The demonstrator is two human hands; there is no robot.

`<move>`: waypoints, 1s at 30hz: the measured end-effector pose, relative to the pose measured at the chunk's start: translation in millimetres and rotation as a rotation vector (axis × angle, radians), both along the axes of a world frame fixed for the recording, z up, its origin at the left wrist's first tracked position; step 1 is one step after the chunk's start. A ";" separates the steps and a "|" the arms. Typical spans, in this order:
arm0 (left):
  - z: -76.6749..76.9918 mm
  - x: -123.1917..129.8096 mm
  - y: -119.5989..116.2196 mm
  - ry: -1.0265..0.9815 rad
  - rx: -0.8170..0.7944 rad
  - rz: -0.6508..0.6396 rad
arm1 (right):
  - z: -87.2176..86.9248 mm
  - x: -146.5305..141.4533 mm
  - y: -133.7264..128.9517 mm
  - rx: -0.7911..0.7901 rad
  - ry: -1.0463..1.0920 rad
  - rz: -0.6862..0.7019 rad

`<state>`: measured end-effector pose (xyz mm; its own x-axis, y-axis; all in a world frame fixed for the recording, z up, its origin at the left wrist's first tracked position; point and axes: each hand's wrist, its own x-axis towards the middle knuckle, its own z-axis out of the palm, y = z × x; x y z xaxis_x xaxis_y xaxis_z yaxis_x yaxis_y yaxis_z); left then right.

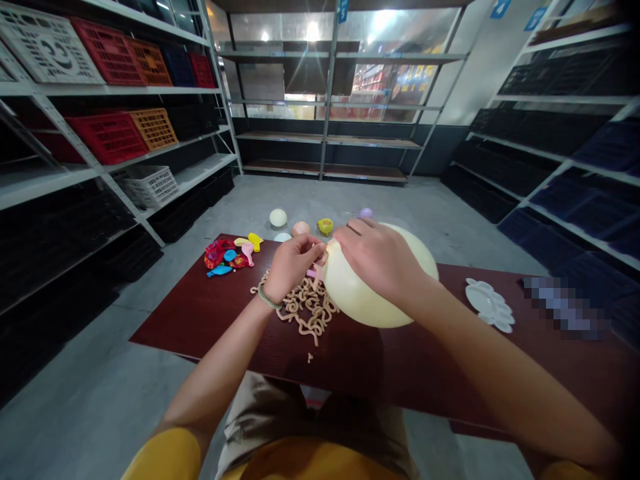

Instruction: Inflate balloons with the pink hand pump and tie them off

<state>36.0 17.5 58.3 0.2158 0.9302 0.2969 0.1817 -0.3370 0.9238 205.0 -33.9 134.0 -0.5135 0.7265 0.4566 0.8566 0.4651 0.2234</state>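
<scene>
The left grip (291, 267) is clenched at the neck of a pale yellow balloon (373, 277) — the right grip (383, 260) lies spread over its top, pressing rather than clasping. Closing that neck looks like the step in hand, and it calls for a tight pinch. The balloon sits above a dark red counter (425, 360), beside a tangle of tan cord (305, 307), with limp balloons (225, 257) nearby; crates (107, 137) fill shelves (325, 137) around a concrete floor (85, 380).

The left hand (290, 267) curls while the right hand (379, 259) spreads palm-down.
</scene>
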 end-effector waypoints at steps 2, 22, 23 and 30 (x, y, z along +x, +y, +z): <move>0.5 1.9 -0.5 -0.069 -0.057 -0.004 | -2.8 0.8 -3.0 -0.021 0.058 -0.004; 2.4 19.2 -13.8 -0.497 -0.221 0.096 | -51.8 -1.2 -7.8 0.238 -0.001 -0.014; 1.5 19.4 -13.4 -0.487 -0.213 0.099 | -53.4 -3.3 -7.2 0.249 0.001 -0.026; -5.5 14.6 -10.1 -0.471 -0.231 0.088 | -49.2 4.7 -8.4 0.200 0.095 0.125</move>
<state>50.6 7.4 52.8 0.0265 0.9914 0.1284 -0.2520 -0.1177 0.9606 209.7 -42.3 84.9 -0.5415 0.5504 0.6355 0.8168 0.5234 0.2426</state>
